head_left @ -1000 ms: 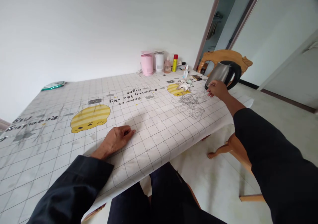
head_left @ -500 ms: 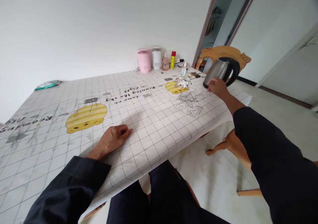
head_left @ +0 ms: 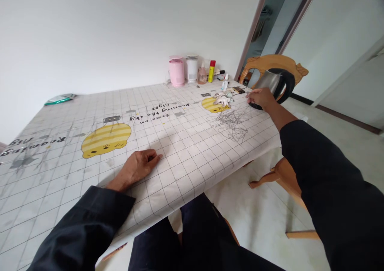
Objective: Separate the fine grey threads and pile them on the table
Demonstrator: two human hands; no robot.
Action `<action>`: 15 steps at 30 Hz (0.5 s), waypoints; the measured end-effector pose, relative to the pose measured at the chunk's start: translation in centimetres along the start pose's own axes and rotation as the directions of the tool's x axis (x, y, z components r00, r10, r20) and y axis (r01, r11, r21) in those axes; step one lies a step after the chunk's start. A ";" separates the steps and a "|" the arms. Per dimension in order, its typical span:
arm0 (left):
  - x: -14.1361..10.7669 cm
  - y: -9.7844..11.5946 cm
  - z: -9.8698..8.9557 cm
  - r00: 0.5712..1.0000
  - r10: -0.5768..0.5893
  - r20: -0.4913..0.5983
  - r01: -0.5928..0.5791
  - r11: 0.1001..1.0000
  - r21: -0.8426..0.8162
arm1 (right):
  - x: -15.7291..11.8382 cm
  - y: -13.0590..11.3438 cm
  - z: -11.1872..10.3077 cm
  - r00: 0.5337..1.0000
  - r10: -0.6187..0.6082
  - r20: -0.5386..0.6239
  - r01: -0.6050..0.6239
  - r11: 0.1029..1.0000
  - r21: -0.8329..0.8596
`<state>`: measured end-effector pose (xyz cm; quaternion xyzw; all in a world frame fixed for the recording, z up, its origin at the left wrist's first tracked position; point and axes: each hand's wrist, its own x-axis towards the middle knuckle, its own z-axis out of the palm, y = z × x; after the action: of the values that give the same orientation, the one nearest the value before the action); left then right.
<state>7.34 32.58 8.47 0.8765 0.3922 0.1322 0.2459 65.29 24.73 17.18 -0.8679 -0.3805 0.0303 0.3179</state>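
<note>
My left hand [head_left: 139,167] rests on the near part of the checked tablecloth [head_left: 186,155], its fingers curled in a loose fist with nothing visible in them. At the table's right end, my right hand [head_left: 263,98] reaches out in front of a steel kettle [head_left: 267,83] with a black handle and partly hides it. Its thumb and fingers are pinched together; whether something small is between them I cannot make out. A tangle of thin dark strands [head_left: 230,126] lies left of and nearer than this hand. Beyond it is a crumpled whitish cloth [head_left: 223,99].
Along the wall stand a pink canister [head_left: 177,71], a white canister [head_left: 191,69], a pinkish bottle [head_left: 202,75] and a yellow can with red cap [head_left: 211,71]. A small white bottle [head_left: 225,82] is nearby. A green packet [head_left: 60,99] lies far left. Behind the kettle rises a wooden chair [head_left: 288,63].
My right hand has moved slightly up and leftward across the kettle's lower front. My left hand stays put. The whole view has shifted a little.
</note>
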 end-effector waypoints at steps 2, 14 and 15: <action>0.0 -0.2 0.1 1.000 0.001 0.005 -0.001 1.000 -0.001 | 0.0 -0.9 0.1 1.000 -0.015 -0.014 0.016 0.995 0.103; 0.1 -0.9 0.4 1.000 0.029 0.002 -0.029 1.000 -0.002 | 1.3 -3.5 0.1 0.999 0.002 -0.035 0.007 0.970 0.244; 0.1 -0.9 0.4 1.000 0.031 0.003 -0.031 1.000 0.001 | 1.5 -3.5 -0.2 1.000 -0.005 -0.014 0.008 0.976 0.217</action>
<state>6.99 33.01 7.68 0.8828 0.3783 0.1343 0.2438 64.17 27.37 19.59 -0.8270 -0.3756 0.0646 0.4133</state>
